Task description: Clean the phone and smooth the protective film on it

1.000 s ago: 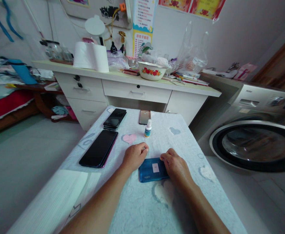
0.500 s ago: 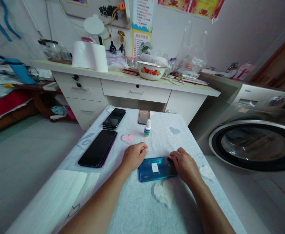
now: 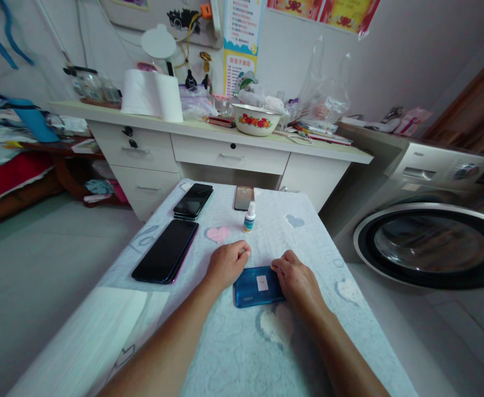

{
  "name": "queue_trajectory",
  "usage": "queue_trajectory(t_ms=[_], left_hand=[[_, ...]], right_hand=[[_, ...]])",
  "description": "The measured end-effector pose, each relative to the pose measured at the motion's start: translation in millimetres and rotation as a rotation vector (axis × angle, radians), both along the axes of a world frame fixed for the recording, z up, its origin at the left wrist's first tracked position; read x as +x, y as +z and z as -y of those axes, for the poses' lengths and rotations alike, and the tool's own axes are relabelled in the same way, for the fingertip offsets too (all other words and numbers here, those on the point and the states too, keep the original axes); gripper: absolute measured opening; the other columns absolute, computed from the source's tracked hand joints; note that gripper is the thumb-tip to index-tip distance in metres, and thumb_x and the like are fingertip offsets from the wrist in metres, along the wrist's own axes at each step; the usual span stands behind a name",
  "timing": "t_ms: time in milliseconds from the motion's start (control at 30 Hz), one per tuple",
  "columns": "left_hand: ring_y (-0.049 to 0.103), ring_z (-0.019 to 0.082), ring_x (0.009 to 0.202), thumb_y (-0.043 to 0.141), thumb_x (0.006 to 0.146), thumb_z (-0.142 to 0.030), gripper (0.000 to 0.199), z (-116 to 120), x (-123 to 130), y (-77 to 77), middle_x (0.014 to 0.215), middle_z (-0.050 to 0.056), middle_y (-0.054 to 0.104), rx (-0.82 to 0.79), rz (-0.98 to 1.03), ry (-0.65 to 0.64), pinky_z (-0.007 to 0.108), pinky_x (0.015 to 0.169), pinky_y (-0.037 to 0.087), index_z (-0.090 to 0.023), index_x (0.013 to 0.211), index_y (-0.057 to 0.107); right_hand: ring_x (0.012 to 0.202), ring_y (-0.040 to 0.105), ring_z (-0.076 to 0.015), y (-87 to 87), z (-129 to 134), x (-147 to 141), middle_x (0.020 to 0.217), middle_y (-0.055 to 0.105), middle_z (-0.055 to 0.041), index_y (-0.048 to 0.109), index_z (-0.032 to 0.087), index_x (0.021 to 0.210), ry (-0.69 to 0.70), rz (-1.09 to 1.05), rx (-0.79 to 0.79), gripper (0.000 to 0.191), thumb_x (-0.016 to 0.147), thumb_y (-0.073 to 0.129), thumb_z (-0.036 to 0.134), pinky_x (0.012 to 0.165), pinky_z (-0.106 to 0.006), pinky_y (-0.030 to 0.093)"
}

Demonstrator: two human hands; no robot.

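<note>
A blue smartphone [image 3: 252, 295] lies back up on the cloth-covered table, with a white square sticker and OPPO lettering on it. My left hand [image 3: 227, 263] rests closed at its upper left corner, fingers curled; whatever sits inside them, if anything, is hidden. Over the phone's right part lies my right hand [image 3: 297, 278], fingers pinched together at the back cover near the top edge. What that pinch holds is too small to make out. Beyond the hands a small white-capped spray bottle [image 3: 249, 219] stands upright.
Dark phones lie stacked at the left, a larger pair [image 3: 165, 252] nearer and another stack [image 3: 193, 200] behind. A brownish phone [image 3: 244, 197] lies at the table's far edge. Behind stands a white desk [image 3: 229, 159] with a flowered bowl [image 3: 256, 120]; a washing machine [image 3: 421, 176] is at right.
My right hand has slid left across the phone's back, now covering the camera end. My left hand and the phone have barely moved.
</note>
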State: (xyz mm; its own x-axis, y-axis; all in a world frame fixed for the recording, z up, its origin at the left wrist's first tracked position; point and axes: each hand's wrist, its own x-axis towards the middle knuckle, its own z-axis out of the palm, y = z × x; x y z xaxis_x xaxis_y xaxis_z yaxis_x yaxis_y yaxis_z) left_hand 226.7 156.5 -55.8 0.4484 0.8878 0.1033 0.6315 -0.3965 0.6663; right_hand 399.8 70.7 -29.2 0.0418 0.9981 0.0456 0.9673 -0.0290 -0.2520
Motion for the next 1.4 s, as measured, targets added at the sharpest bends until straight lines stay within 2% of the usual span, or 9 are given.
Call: queue_trajectory(t_ms=[300, 567, 733, 767, 833, 967, 1033, 1200, 1400], left_hand=[[0.051, 0.012, 0.058, 0.047, 0.084, -0.027, 0.016, 0, -1, 1.6, 0.059, -0.004, 0.057, -0.049, 0.016, -0.007, 0.021, 0.056, 0.029, -0.021, 0.083, 0.062], [0.053, 0.012, 0.062, 0.048, 0.077, -0.020, 0.014, -4, -10, 8.2, 0.065, -0.002, 0.059, -0.143, 0.072, -0.161, 0.022, 0.056, 0.033, -0.017, 0.078, 0.062], [0.055, 0.014, 0.069, 0.053, 0.071, -0.022, 0.012, -1, -25, 21.4, 0.072, -0.001, 0.059, -0.280, 0.039, -0.292, 0.022, 0.061, 0.039, -0.017, 0.079, 0.060], [0.056, 0.016, 0.077, 0.058, 0.067, -0.024, 0.015, 2, -29, 25.1, 0.079, 0.000, 0.060, -0.259, 0.000, -0.329, 0.023, 0.067, 0.041, -0.018, 0.081, 0.060], [0.053, 0.020, 0.093, 0.069, 0.058, -0.030, 0.037, 9, -33, 32.4, 0.096, 0.001, 0.058, -0.191, -0.107, -0.383, 0.027, 0.079, 0.042, -0.022, 0.092, 0.059], [0.046, 0.027, 0.104, 0.080, 0.041, -0.038, 0.073, 25, -31, 42.3, 0.108, 0.004, 0.051, -0.140, -0.334, -0.339, 0.034, 0.086, 0.042, -0.023, 0.106, 0.051], [0.044, 0.029, 0.108, 0.081, 0.038, -0.039, 0.081, 32, -26, 45.0, 0.113, 0.006, 0.049, -0.125, -0.408, -0.309, 0.036, 0.089, 0.041, -0.023, 0.110, 0.048], [0.043, 0.030, 0.110, 0.080, 0.037, -0.042, 0.075, 36, -22, 45.8, 0.111, 0.006, 0.047, -0.087, -0.514, -0.260, 0.039, 0.090, 0.041, -0.021, 0.101, 0.047], [0.045, 0.030, 0.107, 0.078, 0.041, -0.044, 0.066, 30, -25, 37.8, 0.107, 0.006, 0.049, -0.054, -0.496, -0.258, 0.039, 0.089, 0.041, -0.021, 0.095, 0.047]], right_hand=[[0.074, 0.057, -0.0133, 5.3, 1, 19, 0.091, 0.059, -0.0045, 0.069, 0.024, 0.089, -0.075, -0.002, -0.009, 0.026, 0.092, 0.043, 0.024, 0.065, -0.022, 0.036], [0.080, 0.057, -0.0140, 3.9, 2, 42, 0.089, 0.057, -0.0046, 0.070, 0.023, 0.089, -0.119, -0.033, -0.009, 0.027, 0.092, 0.043, 0.024, 0.071, -0.023, 0.036], [0.079, 0.056, -0.0138, 3.4, 3, 49, 0.087, 0.057, -0.0036, 0.070, 0.023, 0.088, -0.116, -0.042, -0.014, 0.025, 0.090, 0.045, 0.023, 0.071, -0.023, 0.035], [0.079, 0.056, -0.0136, 3.8, 4, 50, 0.086, 0.057, -0.0034, 0.070, 0.023, 0.088, -0.111, -0.044, -0.017, 0.024, 0.089, 0.045, 0.023, 0.071, -0.023, 0.035], [0.077, 0.056, -0.0133, 5.3, 5, 51, 0.086, 0.057, -0.0031, 0.069, 0.022, 0.087, -0.098, -0.055, -0.024, 0.024, 0.088, 0.046, 0.022, 0.071, -0.023, 0.035], [0.075, 0.056, -0.0132, 11.2, 7, 54, 0.083, 0.058, -0.0026, 0.069, 0.021, 0.084, -0.072, -0.075, -0.049, 0.020, 0.085, 0.049, 0.021, 0.070, -0.023, 0.035], [0.075, 0.055, -0.0138, 15.1, 9, 55, 0.081, 0.058, -0.0027, 0.069, 0.021, 0.082, -0.051, -0.075, -0.064, 0.018, 0.083, 0.051, 0.021, 0.069, -0.023, 0.035], [0.074, 0.055, -0.0149, 21.5, 12, 57, 0.078, 0.060, -0.0035, 0.070, 0.020, 0.079, -0.005, -0.106, -0.109, 0.017, 0.079, 0.053, 0.021, 0.066, -0.023, 0.036], [0.076, 0.055, -0.0144, 11.8, 8, 59, 0.082, 0.059, -0.0034, 0.069, 0.020, 0.081, -0.049, -0.107, -0.053, 0.017, 0.081, 0.052, 0.020, 0.069, -0.024, 0.035]])
